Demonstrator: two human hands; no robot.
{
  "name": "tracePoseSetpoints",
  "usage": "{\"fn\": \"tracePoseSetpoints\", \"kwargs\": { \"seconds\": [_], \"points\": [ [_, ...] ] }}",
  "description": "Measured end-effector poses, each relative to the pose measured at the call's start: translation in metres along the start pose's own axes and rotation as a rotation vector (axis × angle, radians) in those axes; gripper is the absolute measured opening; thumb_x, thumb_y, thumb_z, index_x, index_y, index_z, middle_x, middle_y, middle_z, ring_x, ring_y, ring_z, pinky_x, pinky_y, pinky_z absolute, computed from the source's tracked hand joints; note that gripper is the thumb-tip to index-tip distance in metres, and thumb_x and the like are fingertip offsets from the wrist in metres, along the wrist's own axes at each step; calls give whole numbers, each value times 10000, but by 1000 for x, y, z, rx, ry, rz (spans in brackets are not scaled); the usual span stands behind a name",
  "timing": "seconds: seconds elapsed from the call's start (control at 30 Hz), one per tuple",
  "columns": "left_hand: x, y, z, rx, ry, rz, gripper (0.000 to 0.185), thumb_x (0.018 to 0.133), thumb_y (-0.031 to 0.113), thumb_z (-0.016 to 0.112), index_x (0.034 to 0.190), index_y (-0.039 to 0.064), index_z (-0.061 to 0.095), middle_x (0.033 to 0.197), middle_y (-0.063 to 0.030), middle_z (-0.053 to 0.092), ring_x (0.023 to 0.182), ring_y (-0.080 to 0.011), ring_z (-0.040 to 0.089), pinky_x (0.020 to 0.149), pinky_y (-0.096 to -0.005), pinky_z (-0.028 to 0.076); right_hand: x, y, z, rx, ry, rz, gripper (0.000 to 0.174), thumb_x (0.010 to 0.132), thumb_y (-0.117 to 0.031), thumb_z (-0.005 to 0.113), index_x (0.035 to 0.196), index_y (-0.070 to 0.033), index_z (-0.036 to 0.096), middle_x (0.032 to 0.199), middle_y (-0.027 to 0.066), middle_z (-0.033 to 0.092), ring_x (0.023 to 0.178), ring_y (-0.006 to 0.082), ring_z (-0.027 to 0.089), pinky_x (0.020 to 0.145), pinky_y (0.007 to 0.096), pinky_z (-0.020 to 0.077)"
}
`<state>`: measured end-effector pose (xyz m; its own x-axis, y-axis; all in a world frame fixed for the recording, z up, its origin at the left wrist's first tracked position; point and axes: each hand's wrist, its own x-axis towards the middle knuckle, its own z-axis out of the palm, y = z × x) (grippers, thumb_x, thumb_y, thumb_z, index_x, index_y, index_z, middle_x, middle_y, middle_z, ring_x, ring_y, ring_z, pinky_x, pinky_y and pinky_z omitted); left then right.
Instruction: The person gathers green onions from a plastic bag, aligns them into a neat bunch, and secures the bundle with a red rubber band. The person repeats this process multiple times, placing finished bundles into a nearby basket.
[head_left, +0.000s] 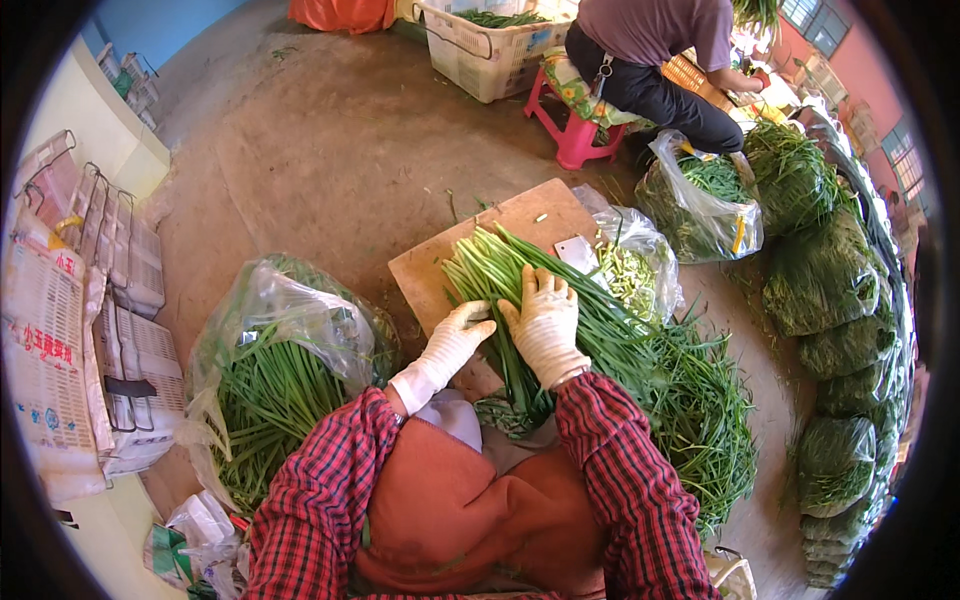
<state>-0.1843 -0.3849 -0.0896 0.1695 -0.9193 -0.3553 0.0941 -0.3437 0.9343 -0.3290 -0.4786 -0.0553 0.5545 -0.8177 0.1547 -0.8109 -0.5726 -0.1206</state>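
A bunch of long green leafy stalks, likely garlic chives (487, 262), lies across a wooden board (431, 262), pale ends toward the far left. My left hand (457, 341), in a pale glove, is at the near left edge of the bunch, fingers bent; whether it grips stalks is unclear. My right hand (544, 319), gloved too, rests on top of the stalks with its fingers spread a little. A cleaver blade (579, 256) lies flat at the board's right, its handle hidden. Cut pale ends (628, 279) fill a clear plastic bag beside it.
An open bag of greens (277, 390) stands at left, a loose pile (705, 420) at right. Stacked plastic crates (135, 352) line the left. A co-worker (652, 45) sits on a pink stool (574, 142) ahead. Bagged greens (825, 277) form a row at right.
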Motion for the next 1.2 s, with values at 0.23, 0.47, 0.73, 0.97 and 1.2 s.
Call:
{"fn": "tracePoseSetpoints", "kwargs": {
  "seconds": [0.23,0.47,0.73,0.97,1.2],
  "points": [
    [-4,-9,-16,-9,51,115,466,888,-12,600,1349,54,575,1272,-74,638,1118,-177,601,964,-314,485,-12,1,18,55,-171,-17,1129,739,-544,773,1547,-1,201,1581,210,290,1465,403,258,1180,576,191],
    [-63,-3,-61,1069,-130,73,765,756,255,812,1442,235,475,1178,-147,561,1092,-338,590,982,-409,493,-11,8,29,101,-168,1,1118,728,-498,798,1549,-25,205,1576,199,299,1459,392,271,1175,578,203],
    [-57,-64,-50,110,15,147,229,923,7,681,1150,36,690,1047,-48,685,957,-128,663,816,-257,554,-13,13,34,170,-93,-17,1101,709,-469,819,1534,-24,242,1564,204,319,1446,395,296,1167,580,218],
    [-50,-64,-38,-248,96,32,224,928,13,679,1151,24,681,1052,-85,706,906,-154,695,795,-290,580,-13,18,30,223,-71,-30,1098,706,-464,823,1531,-21,249,1558,209,329,1443,397,303,1168,568,220],
    [-44,-13,-22,929,232,636,404,765,129,779,1158,167,693,1047,-69,612,905,-250,617,804,-382,523,-14,19,35,243,-60,-21,1073,704,-451,828,1523,-32,277,1549,215,348,1440,397,311,1165,568,219]
  ]
}}
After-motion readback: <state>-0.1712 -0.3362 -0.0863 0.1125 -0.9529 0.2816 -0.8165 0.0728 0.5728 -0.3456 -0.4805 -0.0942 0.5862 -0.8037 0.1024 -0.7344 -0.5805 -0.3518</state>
